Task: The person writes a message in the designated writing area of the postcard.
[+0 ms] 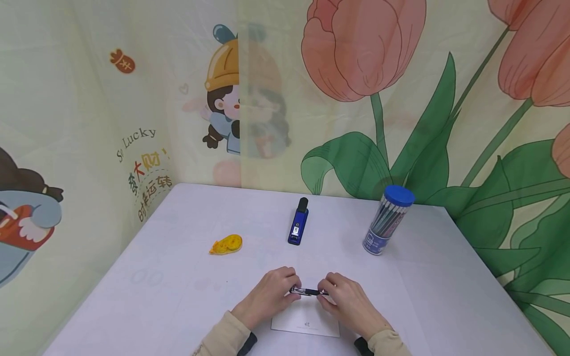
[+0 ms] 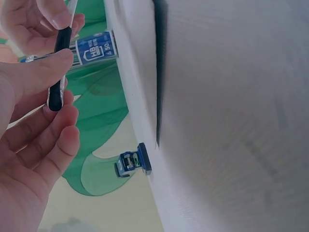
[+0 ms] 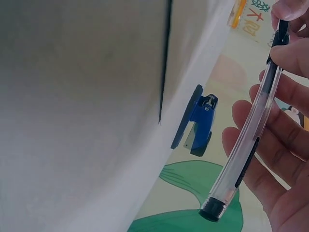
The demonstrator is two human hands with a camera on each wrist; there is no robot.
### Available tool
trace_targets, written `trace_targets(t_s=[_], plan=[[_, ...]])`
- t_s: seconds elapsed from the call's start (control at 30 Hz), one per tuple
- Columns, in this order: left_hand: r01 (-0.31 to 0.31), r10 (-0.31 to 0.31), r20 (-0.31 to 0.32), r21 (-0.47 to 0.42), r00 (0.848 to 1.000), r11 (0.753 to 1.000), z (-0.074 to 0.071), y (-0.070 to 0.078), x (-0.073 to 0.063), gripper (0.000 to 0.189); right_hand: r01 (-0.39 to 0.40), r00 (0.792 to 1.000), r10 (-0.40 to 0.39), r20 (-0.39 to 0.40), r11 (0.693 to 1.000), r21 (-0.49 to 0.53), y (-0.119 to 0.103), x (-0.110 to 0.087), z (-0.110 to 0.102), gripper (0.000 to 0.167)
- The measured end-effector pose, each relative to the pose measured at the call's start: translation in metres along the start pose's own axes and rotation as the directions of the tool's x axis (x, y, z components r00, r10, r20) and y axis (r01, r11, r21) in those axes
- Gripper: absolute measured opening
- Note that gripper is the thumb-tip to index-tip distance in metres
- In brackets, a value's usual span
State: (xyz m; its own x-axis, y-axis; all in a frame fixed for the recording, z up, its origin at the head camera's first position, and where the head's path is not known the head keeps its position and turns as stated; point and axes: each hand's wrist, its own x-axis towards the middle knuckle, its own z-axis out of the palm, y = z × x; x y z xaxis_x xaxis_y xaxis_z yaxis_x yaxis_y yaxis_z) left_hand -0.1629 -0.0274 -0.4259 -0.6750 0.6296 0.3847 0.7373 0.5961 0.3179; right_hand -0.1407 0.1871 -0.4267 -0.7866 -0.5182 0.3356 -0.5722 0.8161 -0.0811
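Both hands hold one pen (image 1: 308,291) crosswise above a white notebook (image 1: 322,322). The pen has a clear barrel with a black end plug, plain in the right wrist view, and a black cap with a clip. My left hand (image 1: 277,292) pinches the black capped end between thumb and fingers, as the left wrist view shows. My right hand (image 1: 349,300) grips the clear barrel near the cap, thumb laid along it and the other fingers spread behind. The two hands' fingertips are close together on the pen.
A blue stapler (image 1: 298,222) stands behind the hands. To its left lies a yellow correction tape dispenser (image 1: 226,244); to its right is a blue-lidded jar of pencils (image 1: 386,222). The white table (image 1: 178,296) meets patterned curtains (image 1: 267,89) at the back and sides.
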Motion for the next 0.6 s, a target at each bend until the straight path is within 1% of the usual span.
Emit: trace_targets(t_s=[0.17,0.3,0.4,0.6], plan=[[-0.002,0.002,-0.009,-0.029,1.000,1.000,0.0004,-0.0013,-0.0005,0.012,-0.010,1.000,0.010,-0.001,1.000,0.029,0.0007,0.0001,0.0017,0.015],[0.010,-0.010,-0.012,-0.055,1.000,0.998,0.0006,-0.0021,-0.0008,0.012,-0.014,0.999,0.018,-0.027,0.993,0.114,0.0030,-0.0010,0.0035,0.013],[0.019,-0.020,-0.010,-0.071,1.000,0.997,0.0004,-0.0020,-0.0008,0.012,-0.019,0.998,0.029,-0.049,0.981,0.195,0.0051,-0.0022,0.0049,0.012],[0.025,-0.026,-0.014,-0.088,1.000,0.996,0.0003,-0.0012,-0.0013,0.013,-0.021,0.995,0.049,-0.082,0.949,0.316,0.0099,-0.0044,0.0084,0.012]])
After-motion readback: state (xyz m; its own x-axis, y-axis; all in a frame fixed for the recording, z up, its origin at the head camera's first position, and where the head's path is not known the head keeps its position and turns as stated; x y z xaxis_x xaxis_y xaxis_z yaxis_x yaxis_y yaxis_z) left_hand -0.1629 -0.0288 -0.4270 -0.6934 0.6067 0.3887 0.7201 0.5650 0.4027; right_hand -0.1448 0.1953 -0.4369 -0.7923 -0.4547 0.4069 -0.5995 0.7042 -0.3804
